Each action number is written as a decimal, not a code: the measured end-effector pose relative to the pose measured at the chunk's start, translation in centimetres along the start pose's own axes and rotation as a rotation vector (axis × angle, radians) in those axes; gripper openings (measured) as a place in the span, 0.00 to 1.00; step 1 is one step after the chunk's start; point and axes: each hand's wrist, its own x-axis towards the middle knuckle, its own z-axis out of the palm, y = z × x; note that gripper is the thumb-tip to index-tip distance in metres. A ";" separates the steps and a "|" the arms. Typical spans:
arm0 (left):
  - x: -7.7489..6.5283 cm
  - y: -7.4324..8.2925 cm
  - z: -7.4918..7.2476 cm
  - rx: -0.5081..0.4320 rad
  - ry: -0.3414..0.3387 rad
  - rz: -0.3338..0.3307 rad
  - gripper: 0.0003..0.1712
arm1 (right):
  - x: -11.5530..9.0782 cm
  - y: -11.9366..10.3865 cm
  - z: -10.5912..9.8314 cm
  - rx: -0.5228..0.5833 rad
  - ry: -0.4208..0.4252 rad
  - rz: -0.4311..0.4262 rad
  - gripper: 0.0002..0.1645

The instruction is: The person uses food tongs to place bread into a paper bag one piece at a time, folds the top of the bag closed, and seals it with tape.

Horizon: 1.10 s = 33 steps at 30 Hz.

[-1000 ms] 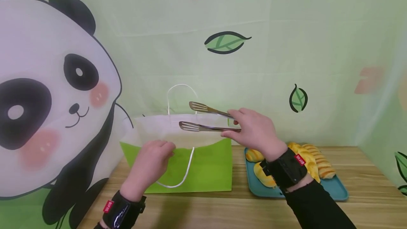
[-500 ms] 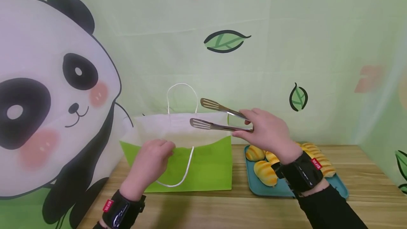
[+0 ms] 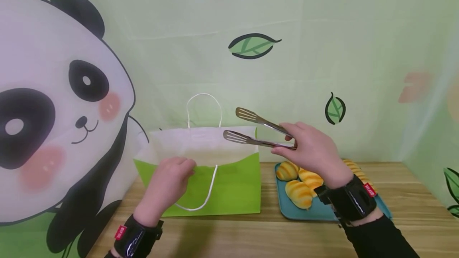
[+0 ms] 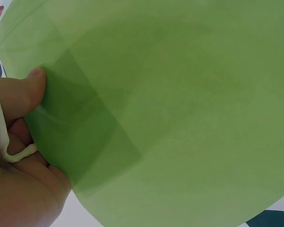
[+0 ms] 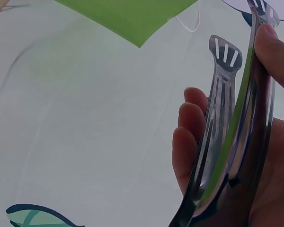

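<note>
My left hand (image 3: 171,180) pinches the near edge of a green paper bag (image 3: 233,186), thumb on the outer face and fingers behind, as the left wrist view shows. The bag stands upright with its white inside (image 3: 201,144) showing and white cord handles at front and back. In my right hand (image 3: 312,148) are metal tongs (image 5: 217,127) with slotted ends, their arms spread apart and nothing between them. They point left, over the right side of the bag's mouth. Beneath the right wrist lies a blue tray (image 3: 290,210) with several bread rolls (image 3: 299,194).
Both stand on a wooden table (image 3: 251,236). A striped loaf (image 3: 358,170) sits at the tray's back right, partly behind my right wrist. Behind the table hangs a pale green backdrop (image 3: 305,71) printed with a panda (image 3: 82,130) and leaves.
My right hand has moved right with the tongs, from over the bag towards the tray, uncovering more rolls. The left hand keeps its hold on the bag.
</note>
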 end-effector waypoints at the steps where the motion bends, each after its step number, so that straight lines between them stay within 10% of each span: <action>1: 0.0 0.0 0.0 0.000 0.002 0.002 0.11 | -0.1 0.1 0.0 0.002 0.001 0.001 0.38; 33: -0.1 -0.2 0.2 0.008 0.014 0.008 0.12 | -5.0 4.5 0.1 0.083 0.042 0.105 0.41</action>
